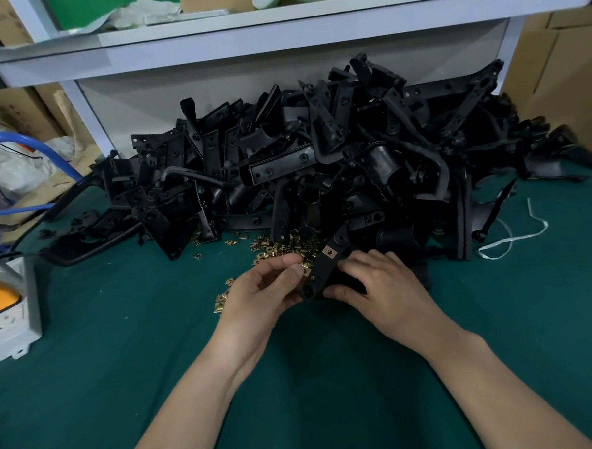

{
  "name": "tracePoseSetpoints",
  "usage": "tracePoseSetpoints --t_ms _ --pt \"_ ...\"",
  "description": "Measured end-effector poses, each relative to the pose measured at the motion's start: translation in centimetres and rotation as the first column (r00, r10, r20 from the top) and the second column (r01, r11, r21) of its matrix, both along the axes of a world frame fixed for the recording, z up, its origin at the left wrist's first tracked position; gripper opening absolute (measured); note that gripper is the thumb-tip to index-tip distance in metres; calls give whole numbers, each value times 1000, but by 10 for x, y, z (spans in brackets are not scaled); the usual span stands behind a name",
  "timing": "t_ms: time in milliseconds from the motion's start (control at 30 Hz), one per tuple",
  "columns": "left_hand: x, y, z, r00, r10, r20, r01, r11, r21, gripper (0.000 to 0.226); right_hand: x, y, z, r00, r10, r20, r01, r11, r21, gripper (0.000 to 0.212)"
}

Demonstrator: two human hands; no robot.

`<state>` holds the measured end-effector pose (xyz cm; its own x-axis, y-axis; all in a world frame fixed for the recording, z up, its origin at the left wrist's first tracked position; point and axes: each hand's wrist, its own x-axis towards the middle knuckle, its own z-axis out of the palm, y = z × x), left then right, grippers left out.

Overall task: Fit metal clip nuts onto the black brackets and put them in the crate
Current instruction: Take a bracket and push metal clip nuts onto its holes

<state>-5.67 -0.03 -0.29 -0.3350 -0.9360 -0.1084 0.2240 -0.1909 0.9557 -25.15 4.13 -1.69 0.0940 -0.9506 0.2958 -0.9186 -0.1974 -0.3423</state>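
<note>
Green surface (122, 336); pile (318, 154) at 12 o'clock. At centre the right hand (383, 288) grips a bracket (324, 267), steadying it while left fingers (290, 271) pinch a nut (306, 271) at its 9 o'clock edge.

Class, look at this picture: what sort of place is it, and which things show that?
Probably a small factory or workshop assembly bench: a big pile of brackets, loose clip nuts scattered on a green mat, and cardboard boxes at the sides.
</note>
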Motion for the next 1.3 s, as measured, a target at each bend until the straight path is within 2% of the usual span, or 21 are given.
tracePoseSetpoints --t_ms 133,500,667,800,933,1033,1133,1300 --pt "1 0 0 1000 -10 -12 11 1000 17 38 -1 0 -1 1000 -2 4 2 1000 9 60" --pt "5 -5 -4 996 -51 -70 56 996 73 36 -2 0 -2 1000 11 0 -11 1000 10 60" --pt "3 -3 -3 999 -26 27 26 1000 14 30 -1 -1 -3 1000 11 2 -11 1000 5 63" --pt "2 0 -3 994 13 106 -10 1000 -30 11 -2 -1 -4 1000 7 -14 -7 1000 8 62" --pt "0 7 -3 955 115 272 -53 973 -225 10 -1 -2 -3 1000 -1 -13 1 1000 17 62" --pt "-4 15 -4 931 191 312 -78 937 -341 10 1 -2 -2 1000 -12 -25 13 1000 26 65" --pt "-11 22 -6 927 204 315 -86 933 -351 20 1 -3 -2 998 -45 -45 46 999 21 58" --pt "-19 26 -11 860 244 448 -35 905 -425 50 2 -4 -2 995 -57 -78 59 998 24 59"
